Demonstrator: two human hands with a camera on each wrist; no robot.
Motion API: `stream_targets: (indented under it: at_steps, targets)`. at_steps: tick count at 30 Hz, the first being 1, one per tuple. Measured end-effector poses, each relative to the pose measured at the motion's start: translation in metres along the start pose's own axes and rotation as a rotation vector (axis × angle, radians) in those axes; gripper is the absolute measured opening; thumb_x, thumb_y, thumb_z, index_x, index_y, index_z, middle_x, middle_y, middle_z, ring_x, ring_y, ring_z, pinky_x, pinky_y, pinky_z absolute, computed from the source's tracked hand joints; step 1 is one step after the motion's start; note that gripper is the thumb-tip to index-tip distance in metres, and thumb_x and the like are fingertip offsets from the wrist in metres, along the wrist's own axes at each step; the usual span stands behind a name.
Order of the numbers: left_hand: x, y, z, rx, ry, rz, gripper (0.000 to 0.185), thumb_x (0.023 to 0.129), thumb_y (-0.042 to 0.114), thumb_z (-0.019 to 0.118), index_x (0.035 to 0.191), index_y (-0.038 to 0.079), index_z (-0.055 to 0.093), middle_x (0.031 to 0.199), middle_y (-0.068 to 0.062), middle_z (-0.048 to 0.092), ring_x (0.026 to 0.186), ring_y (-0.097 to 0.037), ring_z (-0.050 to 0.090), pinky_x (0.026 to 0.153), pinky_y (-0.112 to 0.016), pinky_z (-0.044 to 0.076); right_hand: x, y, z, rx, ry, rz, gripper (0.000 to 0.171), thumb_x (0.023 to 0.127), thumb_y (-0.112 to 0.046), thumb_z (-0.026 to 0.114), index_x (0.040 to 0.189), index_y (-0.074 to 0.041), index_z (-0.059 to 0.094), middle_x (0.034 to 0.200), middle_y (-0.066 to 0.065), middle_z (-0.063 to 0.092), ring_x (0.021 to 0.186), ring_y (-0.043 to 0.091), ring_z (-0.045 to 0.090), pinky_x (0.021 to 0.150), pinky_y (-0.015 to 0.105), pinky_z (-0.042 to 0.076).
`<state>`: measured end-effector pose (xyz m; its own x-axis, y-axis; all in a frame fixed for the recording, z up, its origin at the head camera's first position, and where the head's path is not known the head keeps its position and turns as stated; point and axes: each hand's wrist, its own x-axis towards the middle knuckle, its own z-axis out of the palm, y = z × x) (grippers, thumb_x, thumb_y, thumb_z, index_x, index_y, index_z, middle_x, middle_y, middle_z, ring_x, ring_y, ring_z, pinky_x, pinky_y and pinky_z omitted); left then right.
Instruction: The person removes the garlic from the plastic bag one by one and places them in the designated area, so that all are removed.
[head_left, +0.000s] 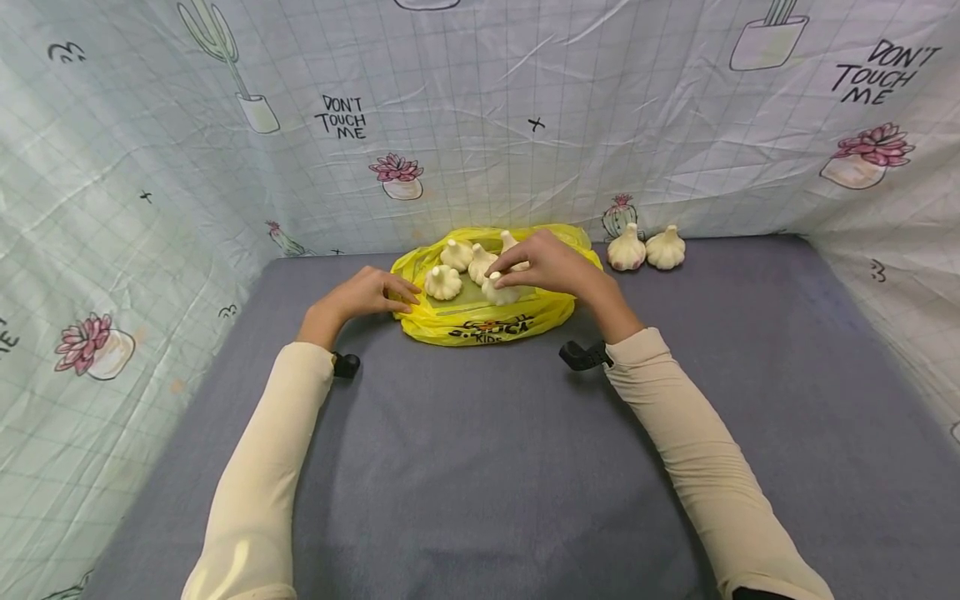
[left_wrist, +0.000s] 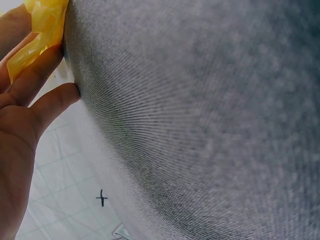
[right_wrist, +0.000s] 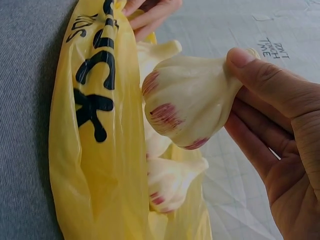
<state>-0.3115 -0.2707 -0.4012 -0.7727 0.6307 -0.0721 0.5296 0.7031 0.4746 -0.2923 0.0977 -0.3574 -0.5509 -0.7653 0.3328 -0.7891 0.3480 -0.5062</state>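
Observation:
A garlic bulb [right_wrist: 190, 100] with purple streaks is pinched near its neck by my right hand [head_left: 542, 265], above the opening of a yellow plastic bag [head_left: 491, 329]. The bag lies spread low, with black lettering on its near side. Several other garlic bulbs [head_left: 443, 282] sit inside it; my right hand partly covers some of them. At the bag's left edge is my left hand [head_left: 367, 292], holding the thin plastic [left_wrist: 42, 37] between its fingers. One of its fingertips touches the cloth in the left wrist view.
Two more garlic bulbs [head_left: 626, 247] stand side by side to the right of the bag, by the back wall. A grey cloth [head_left: 450, 450] covers the table. Printed fabric [head_left: 480, 125] hangs behind and at both sides.

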Motion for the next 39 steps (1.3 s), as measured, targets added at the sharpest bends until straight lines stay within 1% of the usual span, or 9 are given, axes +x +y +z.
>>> stream_targets:
  at_steps: [7,12,18,22,27,30,34,39]
  targets:
    - [0.001,0.0,-0.001,-0.011,0.004,-0.017,0.021,0.091,0.023,0.079,0.11,0.017,0.082,0.128,-0.005,0.071,0.124,-0.028,0.062,0.097,-0.046,0.051,-0.008,0.003,-0.004,-0.022,-0.002,0.015,0.024,0.093,-0.023,0.076,0.114,-0.012,0.08,0.104,0.002,0.078,0.08,0.018,0.071,0.063,0.03,0.044]
    - [0.001,0.001,-0.001,-0.006,0.002,-0.014,0.021,0.091,0.023,0.079,0.11,0.016,0.082,0.128,-0.006,0.071,0.124,-0.029,0.063,0.096,-0.046,0.051,-0.014,0.005,-0.006,-0.032,0.003,0.019,0.024,0.093,-0.021,0.076,0.115,-0.011,0.079,0.104,0.002,0.078,0.08,0.019,0.071,0.063,0.03,0.043]
    - [0.002,0.0,0.0,-0.012,0.013,-0.025,0.02,0.09,0.021,0.08,0.109,0.017,0.082,0.127,-0.004,0.071,0.124,-0.027,0.063,0.097,-0.046,0.051,-0.02,0.007,-0.007,-0.051,0.013,0.015,0.024,0.092,-0.021,0.077,0.113,-0.011,0.08,0.102,0.001,0.079,0.069,0.014,0.066,0.06,0.029,0.04]
    - [0.002,0.0,0.0,-0.008,0.016,-0.024,0.021,0.089,0.022,0.08,0.109,0.017,0.082,0.127,-0.005,0.071,0.124,-0.028,0.063,0.099,-0.047,0.05,-0.022,0.007,-0.008,-0.044,0.008,0.026,0.024,0.092,-0.023,0.077,0.113,-0.011,0.08,0.103,0.0,0.078,0.071,0.011,0.066,0.06,0.028,0.041]
    - [0.001,0.001,-0.001,-0.002,0.006,-0.011,0.022,0.091,0.023,0.079,0.111,0.015,0.082,0.128,-0.007,0.071,0.125,-0.031,0.062,0.099,-0.049,0.049,-0.024,0.009,-0.009,-0.044,0.01,0.019,0.023,0.093,-0.022,0.076,0.113,-0.011,0.08,0.103,0.002,0.078,0.069,0.015,0.067,0.059,0.029,0.041]
    - [0.001,0.001,-0.001,-0.003,0.002,-0.014,0.022,0.091,0.023,0.078,0.111,0.014,0.081,0.129,-0.008,0.07,0.125,-0.031,0.062,0.099,-0.049,0.05,-0.024,0.009,-0.011,-0.056,0.012,0.005,0.023,0.093,-0.022,0.076,0.113,-0.011,0.08,0.102,0.002,0.079,0.07,0.013,0.067,0.06,0.029,0.041]
    - [0.0,0.003,-0.002,-0.005,0.007,-0.019,0.022,0.091,0.022,0.079,0.111,0.015,0.082,0.128,-0.007,0.071,0.125,-0.031,0.062,0.1,-0.049,0.049,-0.027,0.007,-0.015,-0.087,0.009,0.004,0.023,0.092,-0.022,0.076,0.113,-0.011,0.08,0.103,0.001,0.078,0.067,0.01,0.064,0.062,0.029,0.043]
    - [-0.001,0.004,-0.002,-0.007,0.004,-0.019,0.022,0.091,0.024,0.079,0.111,0.015,0.082,0.128,-0.006,0.071,0.125,-0.03,0.062,0.1,-0.048,0.049,-0.032,0.007,-0.018,-0.089,-0.002,0.019,0.023,0.092,-0.021,0.077,0.112,-0.01,0.08,0.101,0.003,0.079,0.076,0.016,0.071,0.064,0.031,0.047]
